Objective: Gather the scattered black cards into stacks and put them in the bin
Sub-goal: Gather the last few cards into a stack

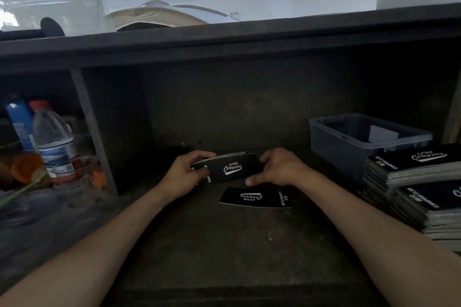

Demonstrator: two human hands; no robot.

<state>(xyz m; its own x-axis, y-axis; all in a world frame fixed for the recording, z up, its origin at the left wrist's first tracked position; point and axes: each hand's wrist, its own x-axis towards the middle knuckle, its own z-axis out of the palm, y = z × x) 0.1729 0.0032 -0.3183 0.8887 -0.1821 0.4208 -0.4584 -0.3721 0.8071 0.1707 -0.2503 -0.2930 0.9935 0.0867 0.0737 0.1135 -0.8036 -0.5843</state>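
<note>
A small stack of black cards (230, 166) with white "Camping Club" lettering is tilted up above the dark shelf in the middle of the view. My left hand (185, 171) grips its left end, thumb on the front face. My right hand (278, 167) is at the stack's right end, fingers curled by its edge and thumb stretched out low. One loose black card (255, 197) lies flat on the shelf just below my right hand. The translucent grey bin (359, 143) stands at the right rear, with a pale sheet inside.
Tall piles of the same black cards (421, 182) stand at the right, in front of the bin. A shelf divider (93, 132) at the left separates a compartment with a water bottle (53, 142), a blue can and orange items. A dark ledge overhangs the shelf.
</note>
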